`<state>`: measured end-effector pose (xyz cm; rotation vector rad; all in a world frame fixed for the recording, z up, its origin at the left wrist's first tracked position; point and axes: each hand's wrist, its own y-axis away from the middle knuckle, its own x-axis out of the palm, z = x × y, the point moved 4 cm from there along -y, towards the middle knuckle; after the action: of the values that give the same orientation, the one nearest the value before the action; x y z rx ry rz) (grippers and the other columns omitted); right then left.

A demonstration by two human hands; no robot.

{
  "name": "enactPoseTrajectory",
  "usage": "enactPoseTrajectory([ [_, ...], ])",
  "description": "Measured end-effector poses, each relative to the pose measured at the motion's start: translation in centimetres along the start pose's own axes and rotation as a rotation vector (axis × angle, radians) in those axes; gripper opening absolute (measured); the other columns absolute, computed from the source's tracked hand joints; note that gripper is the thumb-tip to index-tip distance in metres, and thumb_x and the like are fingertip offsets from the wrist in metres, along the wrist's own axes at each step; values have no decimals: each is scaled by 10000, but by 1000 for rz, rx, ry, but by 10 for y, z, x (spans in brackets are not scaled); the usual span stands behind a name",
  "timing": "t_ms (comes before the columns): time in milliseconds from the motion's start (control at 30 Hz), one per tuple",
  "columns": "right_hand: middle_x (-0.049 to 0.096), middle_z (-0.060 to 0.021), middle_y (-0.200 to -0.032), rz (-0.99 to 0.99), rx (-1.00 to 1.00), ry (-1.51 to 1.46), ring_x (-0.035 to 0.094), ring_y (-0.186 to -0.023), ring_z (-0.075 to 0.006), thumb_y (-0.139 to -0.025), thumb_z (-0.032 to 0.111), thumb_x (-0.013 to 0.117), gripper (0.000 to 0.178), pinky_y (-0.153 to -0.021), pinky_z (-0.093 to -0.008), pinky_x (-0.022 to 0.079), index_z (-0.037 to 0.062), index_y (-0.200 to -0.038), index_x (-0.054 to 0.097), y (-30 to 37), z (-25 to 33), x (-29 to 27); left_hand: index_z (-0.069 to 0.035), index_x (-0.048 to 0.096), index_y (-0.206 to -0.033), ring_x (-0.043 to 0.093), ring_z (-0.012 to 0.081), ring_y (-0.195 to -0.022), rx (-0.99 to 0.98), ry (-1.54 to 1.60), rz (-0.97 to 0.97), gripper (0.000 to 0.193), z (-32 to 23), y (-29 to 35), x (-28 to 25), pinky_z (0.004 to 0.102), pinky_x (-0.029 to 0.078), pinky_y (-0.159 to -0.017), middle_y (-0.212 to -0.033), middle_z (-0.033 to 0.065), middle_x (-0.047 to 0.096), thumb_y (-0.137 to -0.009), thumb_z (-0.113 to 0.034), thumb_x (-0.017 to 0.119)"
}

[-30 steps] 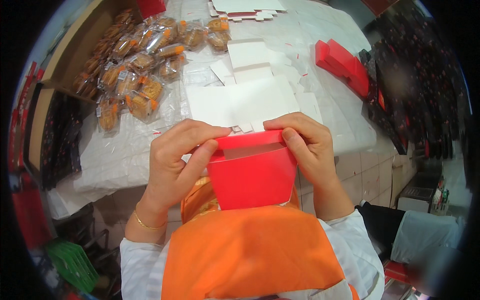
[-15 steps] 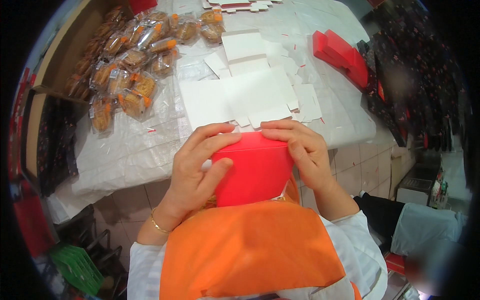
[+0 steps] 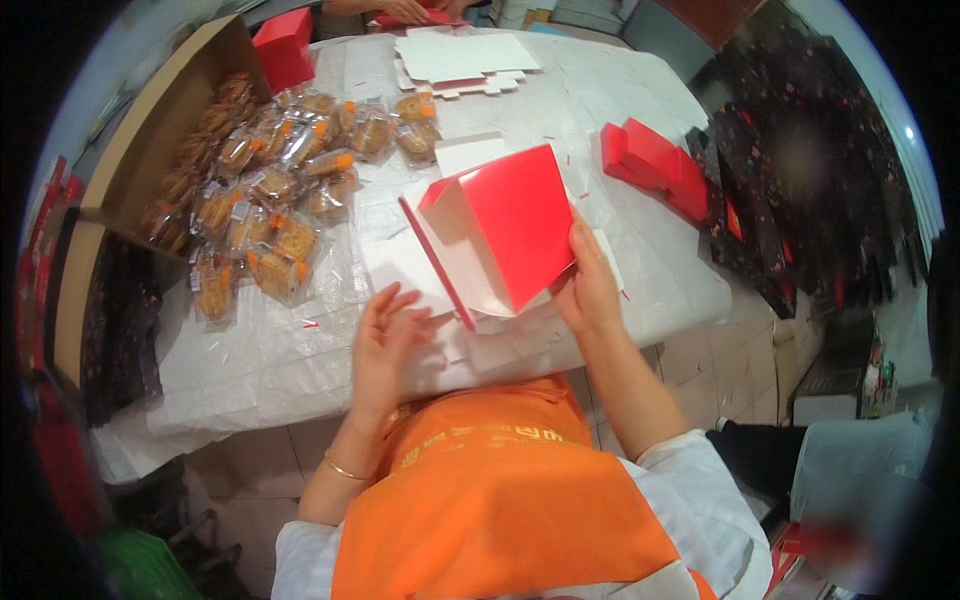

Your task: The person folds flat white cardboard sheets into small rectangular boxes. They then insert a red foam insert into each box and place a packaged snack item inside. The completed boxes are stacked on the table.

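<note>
A red cardboard box (image 3: 525, 215) with a white inside is held up over the near edge of the table, tilted, its open side toward the left. My right hand (image 3: 590, 275) grips it along its right side, the thumb in front and the other fingers partly hidden. Left of the box, my left hand (image 3: 387, 340) is raised with its fingers apart and nothing in it, slightly blurred. Beneath the box lie flat white card blanks (image 3: 400, 270), partly covered by it.
Wrapped cookies or cakes (image 3: 270, 185) in clear packets spill from a brown carton (image 3: 150, 120) at left. Red boxes (image 3: 655, 165) lie at right beside dark patterned bags or boxes (image 3: 800, 170). More white blanks (image 3: 465, 55) lie farther back, near another person's hands (image 3: 405, 10).
The red box has moved up and away from my apron, turning so its white inside shows. My left hand has let go; my right still holds it. The view has tilted up.
</note>
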<state>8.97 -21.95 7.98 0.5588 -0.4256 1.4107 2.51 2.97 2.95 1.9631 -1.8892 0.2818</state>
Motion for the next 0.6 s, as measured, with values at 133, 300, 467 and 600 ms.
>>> enactPoseTrajectory([
  [133, 535, -69, -1363, 77, 187, 76, 553, -1176, -166, -1030, 243, 513, 590, -930, -357, 501, 175, -1560, 262, 20, -72, 23, -31, 287, -1499, 493, 199, -1282, 149, 117, 9, 680, 2, 18, 19, 362, 406, -1071, -1437, 82, 464, -944, -136, 665],
  [300, 583, -71, -1278, 454, 296, 457, 568, -1123, -185, -985, 132, 574, 656, -900, -308, 488, 137, -1558, 254, 47, -121, 74, -27, 464, -1392, 516, 185, -1230, 252, 79, -414, 429, -22, 22, -42, 342, 416, -1059, -1348, 52, 541, -996, -133, 590],
  [467, 599, -154, -1268, 862, 91, 1136, 591, -1115, -220, -936, 109, 615, 543, -904, -308, 484, 37, -1437, 418, -37, -116, 111, -7, 448, -1395, 538, 193, -1200, 405, 156, -537, 449, -59, 53, -114, 335, 449, -1018, -1344, 79, 539, -987, -125, 595],
  [600, 603, -165, -1286, 643, -810, 1434, 581, -1147, -319, -865, 112, 691, 542, -987, -375, 454, 17, -1357, 486, -148, -125, 171, 37, 419, -1398, 556, 178, -1143, 250, -141, -584, 538, -49, 61, -127, 327, 458, -996, -1305, 120, 554, -929, -71, 659],
])
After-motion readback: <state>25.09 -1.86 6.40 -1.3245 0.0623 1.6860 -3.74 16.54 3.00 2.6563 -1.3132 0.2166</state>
